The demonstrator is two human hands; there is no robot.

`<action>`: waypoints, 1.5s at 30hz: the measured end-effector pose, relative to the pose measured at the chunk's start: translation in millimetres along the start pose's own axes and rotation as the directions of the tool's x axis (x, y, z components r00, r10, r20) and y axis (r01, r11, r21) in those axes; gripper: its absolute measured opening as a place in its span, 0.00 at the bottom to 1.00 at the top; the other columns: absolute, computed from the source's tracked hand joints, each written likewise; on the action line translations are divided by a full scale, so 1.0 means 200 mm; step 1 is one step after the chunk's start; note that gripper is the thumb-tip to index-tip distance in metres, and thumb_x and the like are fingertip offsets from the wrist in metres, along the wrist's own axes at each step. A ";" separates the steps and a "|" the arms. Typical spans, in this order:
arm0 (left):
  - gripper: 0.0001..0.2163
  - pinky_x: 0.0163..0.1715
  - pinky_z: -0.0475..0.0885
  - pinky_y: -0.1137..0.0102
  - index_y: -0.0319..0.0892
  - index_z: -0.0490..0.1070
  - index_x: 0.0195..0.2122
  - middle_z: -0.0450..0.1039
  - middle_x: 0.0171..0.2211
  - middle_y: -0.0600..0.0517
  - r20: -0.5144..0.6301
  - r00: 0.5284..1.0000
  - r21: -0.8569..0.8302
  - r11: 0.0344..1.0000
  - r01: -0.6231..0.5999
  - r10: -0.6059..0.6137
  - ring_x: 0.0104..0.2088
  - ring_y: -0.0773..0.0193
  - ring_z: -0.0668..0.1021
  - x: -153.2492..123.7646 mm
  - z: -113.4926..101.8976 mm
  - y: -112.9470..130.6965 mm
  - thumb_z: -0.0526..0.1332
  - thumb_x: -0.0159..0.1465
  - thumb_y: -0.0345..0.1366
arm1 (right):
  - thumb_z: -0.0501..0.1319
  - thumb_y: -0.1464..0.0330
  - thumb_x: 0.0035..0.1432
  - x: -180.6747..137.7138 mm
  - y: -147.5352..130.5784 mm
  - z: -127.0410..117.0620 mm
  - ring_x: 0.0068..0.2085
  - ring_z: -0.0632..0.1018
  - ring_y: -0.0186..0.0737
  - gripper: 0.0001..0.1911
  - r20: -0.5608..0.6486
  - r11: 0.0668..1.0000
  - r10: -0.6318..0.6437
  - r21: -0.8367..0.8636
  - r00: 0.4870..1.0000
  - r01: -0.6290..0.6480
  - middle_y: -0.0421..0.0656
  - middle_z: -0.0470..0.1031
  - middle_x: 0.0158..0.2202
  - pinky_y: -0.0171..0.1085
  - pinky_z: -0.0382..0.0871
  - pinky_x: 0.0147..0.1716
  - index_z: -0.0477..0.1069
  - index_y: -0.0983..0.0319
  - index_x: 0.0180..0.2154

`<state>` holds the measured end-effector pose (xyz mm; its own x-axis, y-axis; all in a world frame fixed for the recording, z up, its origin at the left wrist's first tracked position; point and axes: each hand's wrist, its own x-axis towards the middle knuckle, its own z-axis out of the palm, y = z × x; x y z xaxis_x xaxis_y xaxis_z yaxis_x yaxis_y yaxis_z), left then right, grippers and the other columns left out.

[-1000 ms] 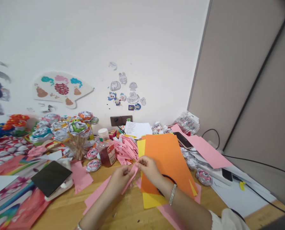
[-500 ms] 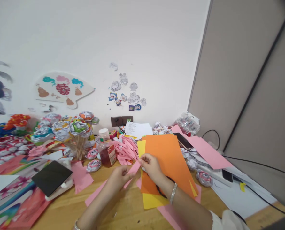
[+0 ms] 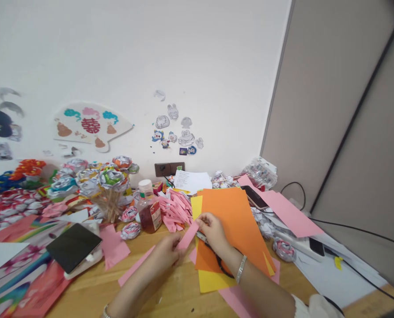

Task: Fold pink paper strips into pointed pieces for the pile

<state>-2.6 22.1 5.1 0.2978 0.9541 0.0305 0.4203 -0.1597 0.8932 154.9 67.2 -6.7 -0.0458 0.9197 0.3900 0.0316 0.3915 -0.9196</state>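
Both of my hands hold one narrow pink paper strip (image 3: 187, 236) above the wooden table (image 3: 170, 296). My left hand (image 3: 168, 250) pinches its lower end. My right hand (image 3: 213, 230), with a silver bracelet on the wrist, pinches its upper end over an orange sheet (image 3: 232, 225) that lies on yellow and pink sheets. A heap of folded pink strips (image 3: 174, 208) lies just behind my hands, next to a small bottle of red liquid (image 3: 149, 212).
Paper flowers on sticks (image 3: 107, 185) and more paper flowers fill the left. A black tablet (image 3: 73, 246) lies at front left. A phone (image 3: 254, 197), pink sheets (image 3: 289, 214), a power strip and cables lie to the right. Black scissors show under my right wrist.
My hands have drawn slightly apart, so the pink strip now stretches out longer between them. The view has shifted a little down and left.
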 end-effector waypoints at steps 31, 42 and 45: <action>0.18 0.13 0.57 0.77 0.40 0.61 0.23 0.66 0.12 0.57 0.088 0.993 -0.038 0.996 0.086 -0.082 0.12 0.69 0.67 0.00 -0.02 0.04 0.54 0.52 0.52 | 0.56 0.74 0.46 -0.07 -0.09 0.07 0.27 0.69 0.35 0.03 0.055 0.997 0.007 -0.083 0.998 -0.003 0.38 0.68 0.23 0.32 0.62 0.28 0.66 0.63 0.23; 0.20 0.12 0.55 0.77 0.42 0.58 0.20 0.62 0.10 0.59 -0.012 0.998 -0.020 0.998 0.053 -0.054 0.10 0.71 0.64 0.03 -0.06 0.01 0.52 0.50 0.57 | 0.60 0.54 0.44 -0.06 0.03 0.09 0.18 0.66 0.29 0.19 0.206 0.944 0.155 0.257 0.966 -0.206 0.36 0.65 0.20 0.30 0.60 0.19 0.64 0.63 0.30; 0.21 0.11 0.55 0.77 0.41 0.60 0.21 0.60 0.09 0.60 0.043 0.998 -0.040 0.998 0.038 -0.036 0.10 0.72 0.63 0.03 -0.05 0.00 0.52 0.51 0.56 | 0.60 0.54 0.44 -0.10 0.03 0.14 0.16 0.64 0.28 0.19 0.326 0.942 0.235 0.154 0.916 -0.297 0.35 0.63 0.17 0.29 0.58 0.16 0.64 0.64 0.28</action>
<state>-8.4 29.5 10.3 0.3194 0.9474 -0.0212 0.3966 -0.1134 0.9109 129.0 51.3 -21.5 -0.3598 0.9246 0.1254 -0.1107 0.0912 -0.9897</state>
